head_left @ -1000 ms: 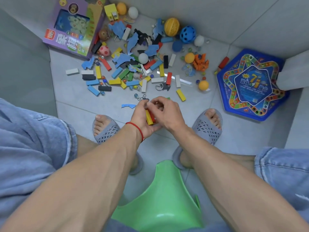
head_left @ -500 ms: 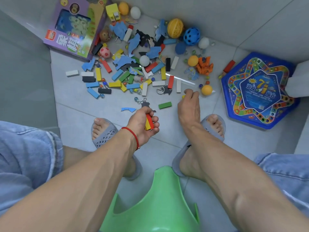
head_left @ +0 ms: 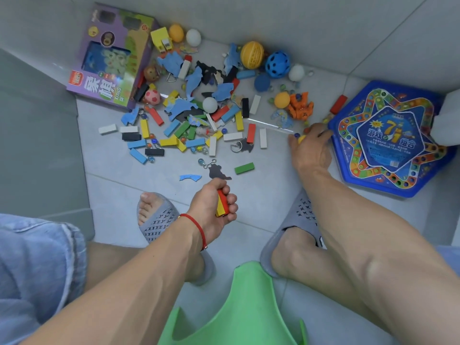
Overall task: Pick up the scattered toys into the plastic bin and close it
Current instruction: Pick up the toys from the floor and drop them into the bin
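On my left, the purple box [head_left: 109, 58] reads "XIANG" under large Chinese characters. Right of it, loose blocks [head_left: 174, 135] litter the floor [head_left: 112, 185]. My left hand [head_left: 214, 207] grips red and yellow blocks [head_left: 222, 202], fingers curled around them. My right hand [head_left: 311, 150] closes its fingertips on a small yellow ball [head_left: 301, 138], just left of the blue game board [head_left: 390, 138], marked "7".

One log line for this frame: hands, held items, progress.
left hand: grips red and yellow blocks | right hand: grasping small yellow ball | toys scattered on floor
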A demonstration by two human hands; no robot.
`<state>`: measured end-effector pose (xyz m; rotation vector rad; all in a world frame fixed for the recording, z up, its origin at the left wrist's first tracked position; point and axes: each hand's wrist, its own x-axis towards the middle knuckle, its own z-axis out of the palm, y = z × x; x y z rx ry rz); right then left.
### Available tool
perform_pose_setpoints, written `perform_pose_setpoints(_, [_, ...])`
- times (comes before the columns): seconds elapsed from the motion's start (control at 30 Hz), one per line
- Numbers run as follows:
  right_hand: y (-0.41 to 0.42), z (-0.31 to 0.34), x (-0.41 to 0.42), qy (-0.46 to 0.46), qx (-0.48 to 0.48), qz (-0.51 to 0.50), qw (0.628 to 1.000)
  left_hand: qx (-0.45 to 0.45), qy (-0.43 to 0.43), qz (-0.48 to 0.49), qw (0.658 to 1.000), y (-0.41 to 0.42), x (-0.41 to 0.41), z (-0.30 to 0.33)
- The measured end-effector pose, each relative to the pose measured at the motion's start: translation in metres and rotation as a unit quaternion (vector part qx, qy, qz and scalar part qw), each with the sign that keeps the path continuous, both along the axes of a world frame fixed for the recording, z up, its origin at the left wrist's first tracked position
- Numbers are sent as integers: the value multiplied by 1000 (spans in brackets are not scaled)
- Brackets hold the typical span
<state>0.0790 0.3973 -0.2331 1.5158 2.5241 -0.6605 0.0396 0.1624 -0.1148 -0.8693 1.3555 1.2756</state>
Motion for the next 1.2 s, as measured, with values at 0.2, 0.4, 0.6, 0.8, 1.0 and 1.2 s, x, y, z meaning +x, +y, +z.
perform_pose_setpoints(0.2, [-5,-7,-5,-21,27,12,999,-26,-1,-5,1000,-8,-1,-1])
perform_pose_setpoints(0.4, [-9,-9,0,-11,38,46,998,-23,-1,-7,1000,-3,-1,2])
perform_pose_setpoints(0.6, [-31,31,6,126,-264,-201,935,-2,9,36,999,-7,-9,13])
perform_pose_setpoints(0.8, [-89,119,-17,309,-654,-209,658,-2,66,140,988,-27,-35,53])
perform_pose_setpoints(1.0, [-189,214,-92,268,-774,-30,572,8,228,246,942,-100,-99,148])
perform_pose_setpoints(1.2, [-357,315,-194,200,-769,27,607,-119,362,437,815,-226,-148,228])
